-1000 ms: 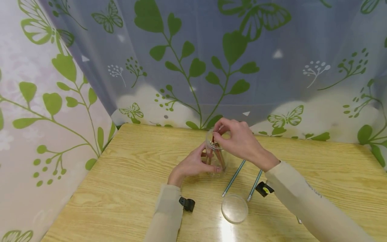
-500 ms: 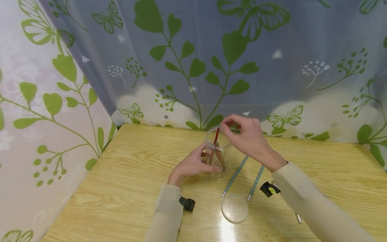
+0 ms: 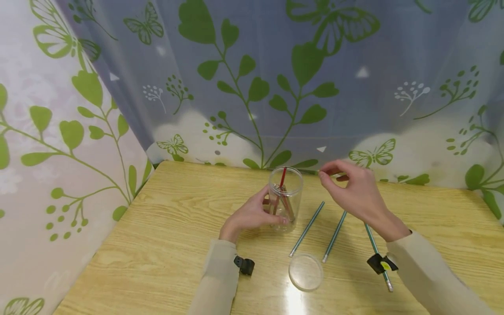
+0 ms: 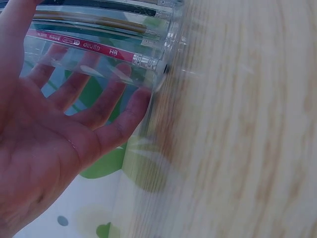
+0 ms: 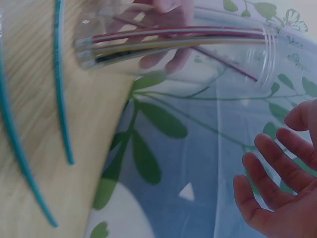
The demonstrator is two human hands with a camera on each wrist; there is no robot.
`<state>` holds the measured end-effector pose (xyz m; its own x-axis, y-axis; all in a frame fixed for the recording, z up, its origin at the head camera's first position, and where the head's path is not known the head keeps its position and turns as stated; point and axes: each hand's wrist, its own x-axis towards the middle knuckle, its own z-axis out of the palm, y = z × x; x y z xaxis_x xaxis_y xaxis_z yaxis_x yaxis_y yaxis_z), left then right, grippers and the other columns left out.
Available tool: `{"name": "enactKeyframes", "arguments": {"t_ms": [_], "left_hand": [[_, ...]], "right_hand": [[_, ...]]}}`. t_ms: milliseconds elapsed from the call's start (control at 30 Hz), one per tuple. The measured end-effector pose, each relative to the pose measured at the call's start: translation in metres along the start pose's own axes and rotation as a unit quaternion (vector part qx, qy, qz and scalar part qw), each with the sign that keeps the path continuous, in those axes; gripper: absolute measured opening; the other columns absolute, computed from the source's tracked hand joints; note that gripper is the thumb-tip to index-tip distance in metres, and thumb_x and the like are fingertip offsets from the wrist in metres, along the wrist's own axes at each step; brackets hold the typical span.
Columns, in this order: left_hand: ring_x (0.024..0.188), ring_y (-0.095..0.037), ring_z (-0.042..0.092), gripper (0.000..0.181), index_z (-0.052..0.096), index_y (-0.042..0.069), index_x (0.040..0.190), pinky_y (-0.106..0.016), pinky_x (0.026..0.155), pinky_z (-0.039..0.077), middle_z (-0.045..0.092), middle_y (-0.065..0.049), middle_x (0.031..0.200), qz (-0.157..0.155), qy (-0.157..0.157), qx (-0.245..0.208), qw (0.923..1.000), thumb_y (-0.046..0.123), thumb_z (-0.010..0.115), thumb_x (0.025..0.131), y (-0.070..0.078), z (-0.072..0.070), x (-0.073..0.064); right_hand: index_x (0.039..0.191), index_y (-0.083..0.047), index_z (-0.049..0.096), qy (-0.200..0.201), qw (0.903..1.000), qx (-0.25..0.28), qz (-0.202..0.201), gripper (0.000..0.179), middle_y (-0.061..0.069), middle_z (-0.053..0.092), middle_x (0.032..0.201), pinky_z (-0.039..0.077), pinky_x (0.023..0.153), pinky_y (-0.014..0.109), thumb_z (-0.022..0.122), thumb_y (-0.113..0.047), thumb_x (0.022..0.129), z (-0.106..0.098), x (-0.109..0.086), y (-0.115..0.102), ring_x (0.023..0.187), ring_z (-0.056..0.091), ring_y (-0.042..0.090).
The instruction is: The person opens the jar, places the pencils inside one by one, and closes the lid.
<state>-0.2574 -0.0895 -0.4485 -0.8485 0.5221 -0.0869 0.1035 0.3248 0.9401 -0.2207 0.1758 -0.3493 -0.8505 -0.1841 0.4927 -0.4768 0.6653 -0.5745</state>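
A clear round jar (image 3: 292, 205) stands upright near the table's back edge. My left hand (image 3: 256, 212) grips its left side, thumb across the front; in the left wrist view the fingers (image 4: 106, 99) curve behind it. Inside lean several pencils, among them a red pencil (image 4: 79, 42) marked HB, eraser end at the bottom, and a yellow one (image 5: 143, 45). The red pencil (image 3: 283, 177) nearest the rim rises highest. Right of the jar, my right hand (image 3: 352, 188) hovers above the table, fingers loosely bent; the right wrist view shows nothing in it.
Three teal pencils lie on the wooden table (image 3: 177, 227): one beside the jar (image 3: 307, 229), a middle one (image 3: 334, 236), and one partly under the right wrist (image 3: 372, 240). A clear round lid (image 3: 306, 272) lies in front. A patterned curtain (image 3: 252, 87) hangs behind.
My right hand has let go of the red pencil in the jar and moved right, away from the rim, uncovering more of the teal pencils. My left hand has stayed on the jar.
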Motion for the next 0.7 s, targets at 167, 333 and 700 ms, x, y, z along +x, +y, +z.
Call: {"name": "enactKeyframes", "arguments": {"t_ms": [167,333,700], "left_hand": [[0.121,-0.025,0.061,0.096,0.030,0.052,0.153,-0.040,0.092,0.057,0.058,-0.001,0.137,0.003,-0.002,0.000,1.0000,0.030,0.089,0.080,0.000,0.000,0.000],[0.122,-0.024,0.061,0.100,0.028,0.051,0.155,-0.039,0.092,0.058,0.060,-0.002,0.131,0.003,-0.002,0.003,1.0000,0.030,0.090,0.079,-0.002,0.000,0.000],[0.122,-0.025,0.061,0.097,0.029,0.051,0.153,-0.039,0.091,0.058,0.060,-0.003,0.126,-0.002,0.001,0.004,1.0000,0.030,0.089,0.080,-0.002,-0.001,0.001]], "right_hand": [[0.106,-0.017,0.075,0.003,0.9995,-0.011,0.028,0.012,0.000,0.076,0.098,0.051,0.077,0.016,0.065,-0.021,0.100,-0.007,-0.014,0.015,0.087,0.063,-0.001],[0.109,-0.015,0.074,0.005,0.9985,-0.024,0.050,0.015,0.003,0.076,0.100,0.050,0.075,0.014,0.066,-0.023,0.100,-0.011,-0.028,0.029,0.087,0.059,-0.007],[0.121,-0.012,0.069,-0.014,0.9941,-0.049,0.096,0.027,0.011,0.075,0.105,0.052,0.069,0.017,0.069,-0.027,0.098,-0.018,-0.055,0.060,0.089,0.059,-0.008]]}}
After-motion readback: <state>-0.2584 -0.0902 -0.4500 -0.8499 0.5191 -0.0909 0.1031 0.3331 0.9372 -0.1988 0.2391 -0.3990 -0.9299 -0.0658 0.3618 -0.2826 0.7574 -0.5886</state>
